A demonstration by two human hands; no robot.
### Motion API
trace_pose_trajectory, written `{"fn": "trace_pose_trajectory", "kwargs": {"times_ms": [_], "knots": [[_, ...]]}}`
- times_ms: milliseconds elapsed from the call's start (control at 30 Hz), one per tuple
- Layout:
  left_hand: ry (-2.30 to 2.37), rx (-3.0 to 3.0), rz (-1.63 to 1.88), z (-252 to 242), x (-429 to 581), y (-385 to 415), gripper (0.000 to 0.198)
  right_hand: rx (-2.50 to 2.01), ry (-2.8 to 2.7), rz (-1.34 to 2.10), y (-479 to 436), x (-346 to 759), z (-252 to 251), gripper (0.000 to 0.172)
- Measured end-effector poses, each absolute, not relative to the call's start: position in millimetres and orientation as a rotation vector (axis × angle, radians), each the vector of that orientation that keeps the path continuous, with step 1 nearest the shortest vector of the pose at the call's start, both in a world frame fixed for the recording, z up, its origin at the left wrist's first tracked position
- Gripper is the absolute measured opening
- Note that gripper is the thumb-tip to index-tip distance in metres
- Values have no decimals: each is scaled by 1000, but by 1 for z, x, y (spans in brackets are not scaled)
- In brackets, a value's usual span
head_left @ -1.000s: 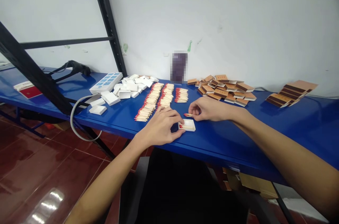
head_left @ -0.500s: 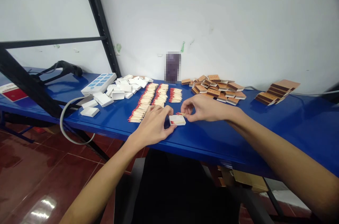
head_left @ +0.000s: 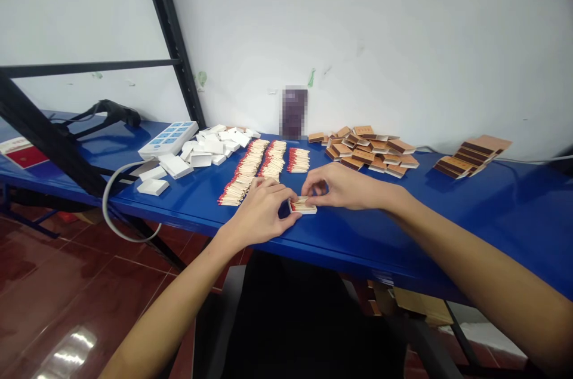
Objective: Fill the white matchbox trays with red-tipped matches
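Note:
My left hand [head_left: 267, 210] grips a small white matchbox tray [head_left: 311, 210] by its left end, thumb at the near side and fingers at the far side. The tray lies flat on the blue table near its front edge. Inside it are red-headed matches [head_left: 301, 206], lying lengthwise with heads to the left. The fingers of my right hand [head_left: 342, 186] are pinched down over the tray's far side, on matches that they partly hide. Just beyond my hands, loose matches lie in two long rows [head_left: 248, 167] [head_left: 273, 159] and one shorter row [head_left: 298, 160].
White trays [head_left: 210, 146] are heaped at back left, beside a white box with blue panels [head_left: 169, 139]. Brown matchbox sleeves [head_left: 362, 149] are piled at back right, with more stacked [head_left: 472, 156] farther right. A black metal frame [head_left: 172, 39] and grey cable [head_left: 107, 203] stand left.
My right hand has moved slightly left and down, bringing the pinched matches from above the tray's right side into it. More matches now lie in the tray. My left hand keeps its grip.

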State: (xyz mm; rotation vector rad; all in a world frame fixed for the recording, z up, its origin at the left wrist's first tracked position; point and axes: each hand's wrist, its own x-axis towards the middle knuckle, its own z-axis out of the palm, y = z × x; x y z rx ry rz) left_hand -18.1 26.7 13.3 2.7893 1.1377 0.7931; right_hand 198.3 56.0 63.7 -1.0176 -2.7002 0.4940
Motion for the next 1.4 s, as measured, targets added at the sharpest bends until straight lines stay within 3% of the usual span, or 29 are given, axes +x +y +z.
{"fn": "trace_pose_trajectory", "kwargs": {"times_ms": [1100, 1400], "knots": [[1003, 2820, 724, 13, -21, 28, 18, -1123, -2600, 737, 57, 200, 61, 29], [990, 2801, 722, 13, -20, 27, 28, -1220, -2338, 0, 111, 199, 14, 23]]}}
